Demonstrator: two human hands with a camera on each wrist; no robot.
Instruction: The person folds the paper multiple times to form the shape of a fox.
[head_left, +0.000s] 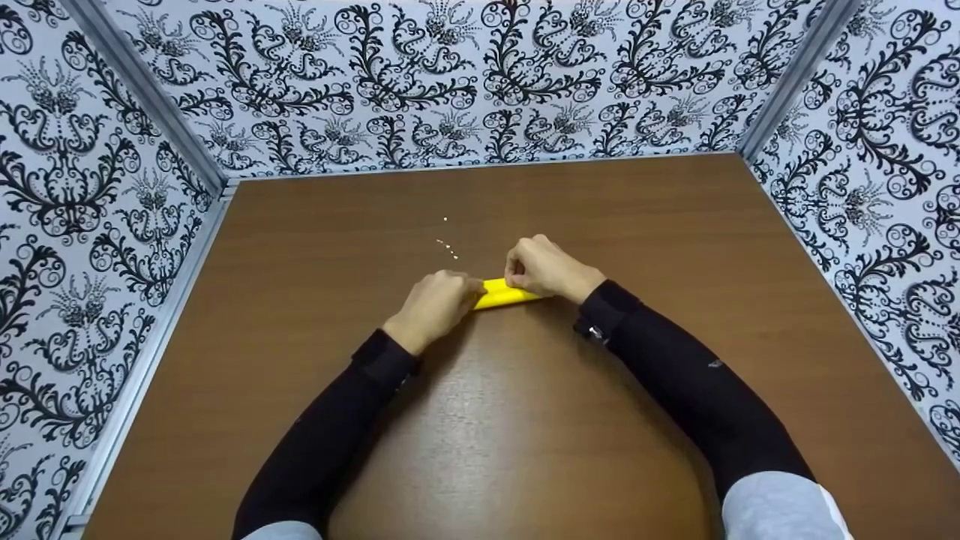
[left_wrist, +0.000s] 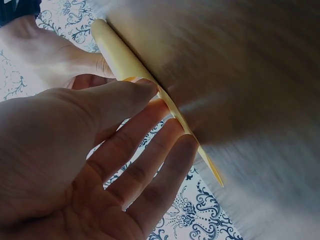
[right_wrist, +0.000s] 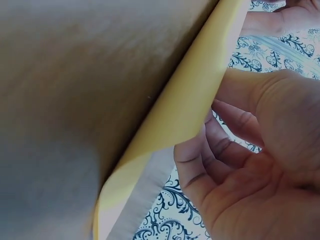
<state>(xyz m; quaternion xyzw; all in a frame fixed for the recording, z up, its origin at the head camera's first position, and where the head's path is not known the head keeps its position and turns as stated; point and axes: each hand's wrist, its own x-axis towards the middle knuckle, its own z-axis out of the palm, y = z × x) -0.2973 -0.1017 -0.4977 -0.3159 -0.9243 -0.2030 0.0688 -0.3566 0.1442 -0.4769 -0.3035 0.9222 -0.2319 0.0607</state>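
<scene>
In the head view, a yellow sheet of paper [head_left: 501,294], bent over into a narrow strip, lies low over the brown table between the hands. My left hand [head_left: 439,304] pinches its left end; the left wrist view shows the thumb on the near face and the fingers [left_wrist: 172,150] along the edge. The right hand [head_left: 551,268] holds the other end from above. Seen from the right wrist, the paper [right_wrist: 187,95] curves over like a loose roll, its pale inner side showing at the end. Curled fingers [right_wrist: 187,160] of the right hand meet its edge, and the thumb is partly hidden behind it.
Several tiny white bits [head_left: 448,246] lie on the wooden table [head_left: 480,420] beyond the left hand. White walls with a black scroll pattern [head_left: 480,82] stand at the back and both sides, joined by grey metal corner posts [head_left: 150,82].
</scene>
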